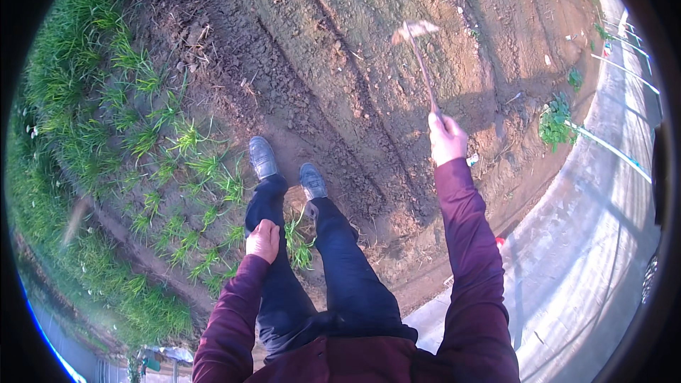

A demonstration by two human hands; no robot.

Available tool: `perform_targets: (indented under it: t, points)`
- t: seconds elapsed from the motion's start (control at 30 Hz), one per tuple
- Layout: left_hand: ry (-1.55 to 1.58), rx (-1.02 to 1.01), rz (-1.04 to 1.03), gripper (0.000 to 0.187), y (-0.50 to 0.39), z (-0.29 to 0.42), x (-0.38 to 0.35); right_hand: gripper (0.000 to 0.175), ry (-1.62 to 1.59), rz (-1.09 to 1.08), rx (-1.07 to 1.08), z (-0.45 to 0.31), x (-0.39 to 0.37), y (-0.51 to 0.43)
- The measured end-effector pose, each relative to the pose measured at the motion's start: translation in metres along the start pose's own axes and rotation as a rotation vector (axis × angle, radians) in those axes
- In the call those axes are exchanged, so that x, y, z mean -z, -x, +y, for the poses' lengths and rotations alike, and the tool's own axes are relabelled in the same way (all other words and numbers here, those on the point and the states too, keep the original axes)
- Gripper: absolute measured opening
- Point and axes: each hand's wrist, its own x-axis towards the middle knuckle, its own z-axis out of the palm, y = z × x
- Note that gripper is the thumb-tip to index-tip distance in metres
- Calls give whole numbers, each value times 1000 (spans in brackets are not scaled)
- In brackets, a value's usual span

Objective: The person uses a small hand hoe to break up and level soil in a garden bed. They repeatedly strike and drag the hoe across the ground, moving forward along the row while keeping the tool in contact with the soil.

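Observation:
My right hand (pixel 447 141) grips the end of a thin wooden handle, held out ahead over the tilled soil (pixel 367 74). At the handle's far end is a pale, motion-blurred crosswise head, so the tool (pixel 424 72) looks like a hand hoe. Whether the head touches the ground cannot be told. Lower down, my left hand (pixel 262 242) is by my left leg (pixel 270 202), near the knee. Its fingers are curled in and nothing shows in them; the palm is hidden.
Leafy green plants (pixel 181 170) grow in rows on the left, with denser grass (pixel 74 106) beyond. Shallow furrows cross the soil. A concrete path (pixel 564 255) curves along the right, with pale poles (pixel 612 151) and a broad-leaved plant (pixel 554 121) beside it.

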Motion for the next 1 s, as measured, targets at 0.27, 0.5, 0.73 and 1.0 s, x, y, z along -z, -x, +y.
perform_targets:
  t: [0.27,0.5,0.73,1.0]
  points:
    - [-244,224,-68,10,101,-56,81,34,372,199,-201,237,166,118]
    - [-203,557,-320,13,171,-81,118,40,667,235,-387,270,223,222]
    - [-28,534,-256,13,165,-39,134,24,167,122,-249,259,186,164]
    - [75,520,-125,10,175,-34,166,31,-59,-103,-249,50,110,146]
